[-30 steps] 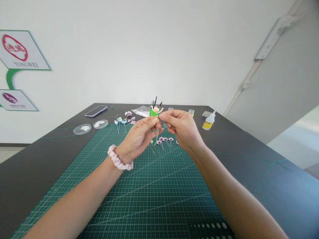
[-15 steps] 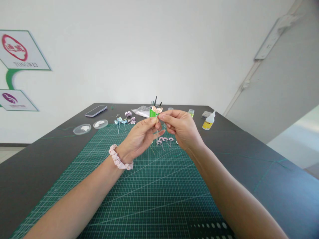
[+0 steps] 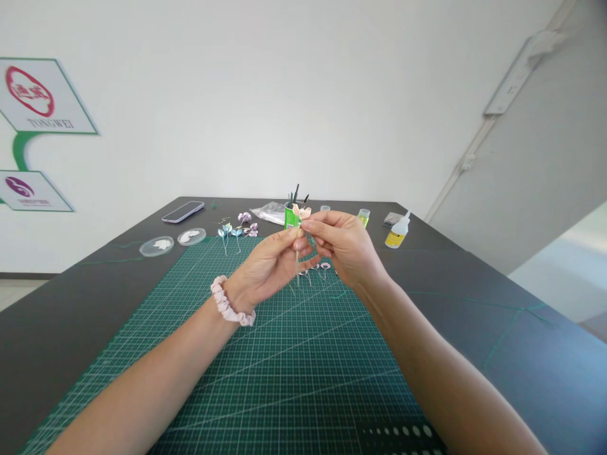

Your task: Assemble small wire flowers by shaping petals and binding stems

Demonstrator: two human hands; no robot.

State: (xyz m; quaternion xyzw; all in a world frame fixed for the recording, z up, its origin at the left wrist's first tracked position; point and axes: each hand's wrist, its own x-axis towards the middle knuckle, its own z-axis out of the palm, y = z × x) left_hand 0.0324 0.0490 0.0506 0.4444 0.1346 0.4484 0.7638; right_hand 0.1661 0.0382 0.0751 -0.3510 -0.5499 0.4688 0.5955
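A small pale pink artificial flower (image 3: 302,212) is held up over the far part of the cutting mat (image 3: 284,360). My left hand (image 3: 263,268) pinches its thin stem (image 3: 297,268) between thumb and fingers, and the stem's lower end hangs beneath. Just under the petals, the thumb and forefinger of my right hand (image 3: 348,246) are pinched at the flower's base, where a bit of green shows. Whether a thread is in that pinch is too small to tell. Behind my hands lie several pale pink wire-stemmed petals (image 3: 325,266), partly hidden.
Blue wire-stemmed petals (image 3: 236,233) and purple flowers (image 3: 244,217) lie left of a green pot of tools (image 3: 289,218). Farther left are two shallow dishes (image 3: 156,246) and a phone (image 3: 183,212). A glue bottle (image 3: 397,232) stands right. A dark template (image 3: 398,437) lies near.
The flower has turned between my fingers and its petals look narrower from here. My left hand has shifted slightly right and now covers more of the petals behind. Both pinches stay closed.
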